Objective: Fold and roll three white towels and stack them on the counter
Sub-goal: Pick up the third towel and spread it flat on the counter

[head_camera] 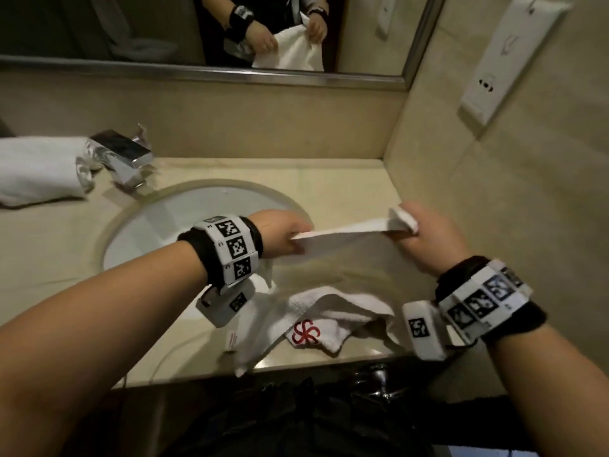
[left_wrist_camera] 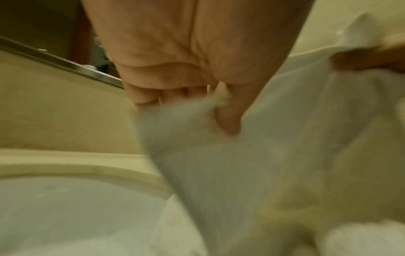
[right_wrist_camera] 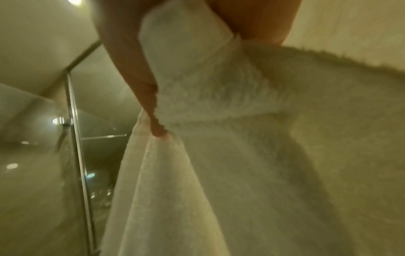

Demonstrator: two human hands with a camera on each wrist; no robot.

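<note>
The left hand (head_camera: 280, 234) pinches one top corner of a white towel (head_camera: 349, 255); the right hand (head_camera: 428, 239) grips the opposite corner, fingers curled round the bunched hem. The top edge runs taut between the two hands, above the beige counter (head_camera: 329, 173), just right of the sink basin (head_camera: 184, 219). The towel hangs down from that edge.

A second towel (head_camera: 333, 321) lies crumpled on the counter near the front edge, below the held one. It bears a red pinwheel-shaped emblem (head_camera: 306, 332); a small sewn tag (head_camera: 231, 341) with red print, too small to read, hangs at its left. A third, folded towel (head_camera: 39, 169) lies on the counter left of the chrome faucet (head_camera: 122, 153).

Head view only: the mirror (head_camera: 164, 31) reflects both hands and the held towel; a white wall outlet panel (head_camera: 514, 64) sits on the right wall.

Left wrist view: the thumb (left_wrist_camera: 228, 119) presses the cloth against the curled fingers (left_wrist_camera: 175, 97). Right wrist view: one finger (right_wrist_camera: 153, 112) hooks into a fold of terry cloth, with blurred chrome fittings (right_wrist_camera: 74, 138) to the left.
</note>
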